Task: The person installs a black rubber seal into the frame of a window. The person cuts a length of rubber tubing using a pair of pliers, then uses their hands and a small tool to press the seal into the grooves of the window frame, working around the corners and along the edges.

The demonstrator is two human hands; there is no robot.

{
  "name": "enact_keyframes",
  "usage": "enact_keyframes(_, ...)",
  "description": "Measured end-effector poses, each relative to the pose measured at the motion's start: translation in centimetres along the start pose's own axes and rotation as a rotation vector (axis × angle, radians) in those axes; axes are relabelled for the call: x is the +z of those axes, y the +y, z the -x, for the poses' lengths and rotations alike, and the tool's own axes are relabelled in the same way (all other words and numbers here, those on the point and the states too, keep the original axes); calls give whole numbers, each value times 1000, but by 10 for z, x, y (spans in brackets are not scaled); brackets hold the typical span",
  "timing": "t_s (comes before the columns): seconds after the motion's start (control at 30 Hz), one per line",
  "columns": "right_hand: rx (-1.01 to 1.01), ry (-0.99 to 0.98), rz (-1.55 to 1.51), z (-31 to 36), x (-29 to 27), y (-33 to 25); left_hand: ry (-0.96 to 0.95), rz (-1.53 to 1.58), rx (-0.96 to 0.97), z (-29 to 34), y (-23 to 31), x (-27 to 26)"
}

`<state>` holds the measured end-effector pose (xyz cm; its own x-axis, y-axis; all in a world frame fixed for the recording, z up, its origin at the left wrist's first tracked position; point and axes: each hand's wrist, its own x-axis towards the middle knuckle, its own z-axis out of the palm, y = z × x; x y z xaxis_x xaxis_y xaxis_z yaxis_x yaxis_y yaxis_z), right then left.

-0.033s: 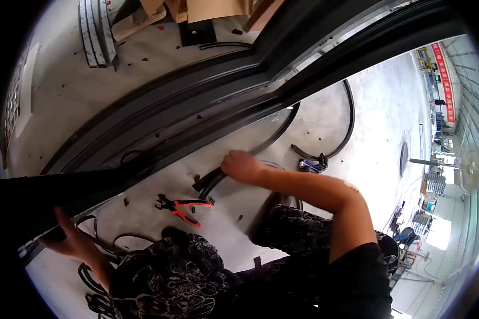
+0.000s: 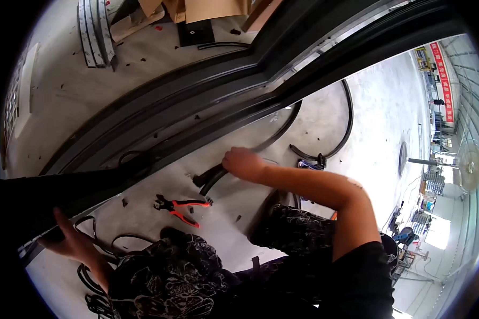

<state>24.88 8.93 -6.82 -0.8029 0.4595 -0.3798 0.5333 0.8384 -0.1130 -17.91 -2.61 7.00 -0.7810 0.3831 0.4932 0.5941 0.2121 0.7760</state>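
My right hand [image 2: 242, 162] reaches forward and is closed around a black rubber strip [image 2: 210, 179], which curves over the concrete floor just below a long dark metal frame [image 2: 197, 106]. That frame runs diagonally across the view. My left hand [image 2: 72, 242] grips its lower left end from underneath, fingers wrapped on the edge. Pliers with red-orange handles [image 2: 181, 206] lie on the floor between my hands, about a hand's width from the right one. My knees in patterned dark trousers [image 2: 170, 276] fill the lower middle.
More black rubber strip [image 2: 347, 127] loops over the floor at the right, and coils lie by my left knee [image 2: 93, 282]. Grey profile strips [image 2: 93, 32] and cardboard [image 2: 207, 8] lie beyond the frame. A standing fan [image 2: 471, 167] is far right.
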Motion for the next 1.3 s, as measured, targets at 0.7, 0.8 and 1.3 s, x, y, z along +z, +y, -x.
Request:
enact_keyframes(0.7, 801, -135, -160, 190, 67, 112, -1079, 140, -623, 88, 8, 3)
enact_keyframes(0.8, 756, -125, -204, 167, 32, 124, -1360, 181, -481, 73, 48, 34)
enact_keyframes(1.3, 25, 941, -927, 59, -137, -7, -1611, 505, -214, 154, 154, 136)
